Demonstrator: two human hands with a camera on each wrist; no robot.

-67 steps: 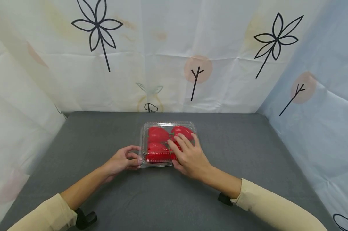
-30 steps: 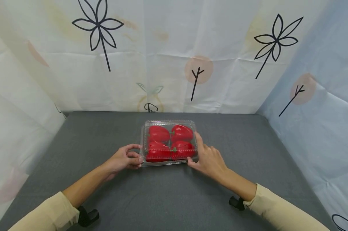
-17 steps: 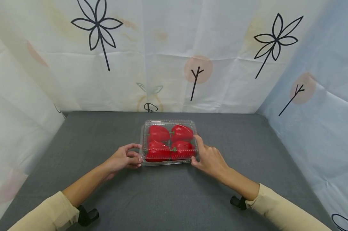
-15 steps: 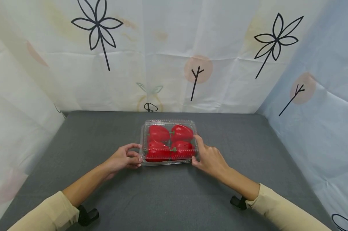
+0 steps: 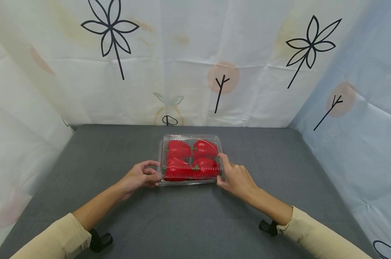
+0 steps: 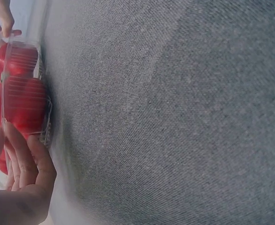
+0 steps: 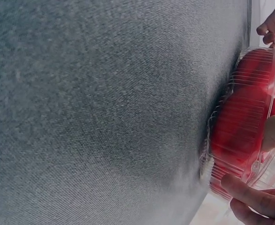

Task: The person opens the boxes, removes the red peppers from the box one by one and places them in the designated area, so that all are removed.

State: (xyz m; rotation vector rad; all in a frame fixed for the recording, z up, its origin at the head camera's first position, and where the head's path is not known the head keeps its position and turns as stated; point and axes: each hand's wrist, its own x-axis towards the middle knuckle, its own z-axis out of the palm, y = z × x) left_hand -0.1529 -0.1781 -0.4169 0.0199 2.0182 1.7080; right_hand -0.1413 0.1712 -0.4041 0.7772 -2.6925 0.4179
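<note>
A clear plastic clamshell box [image 5: 186,182] with several red bell peppers [image 5: 205,148] in it stands on the grey table, its lid down. My left hand [image 5: 138,180] holds the box's left edge. In the left wrist view the thumb lies above the rim and the bent fingers [image 6: 21,154] below it. My right hand [image 5: 238,182] grips the near part of the right edge. The right wrist view shows its thumb [image 7: 274,132] at the rim, with the fingers [image 7: 255,197] under it. The box's ridged side wall [image 7: 240,126] faces that camera.
The grey cloth-covered table [image 5: 189,223] reaches to a white printed curtain [image 5: 189,72] at the back. More curtain hangs at the left and right sides. Black straps [image 5: 100,241] sit at both wrists, below beige sleeves [image 5: 53,237].
My right hand has left the top of the lid, moved right and taken hold of the right edge, then slid slightly nearer me. The left hand keeps its hold; the box has barely shifted.
</note>
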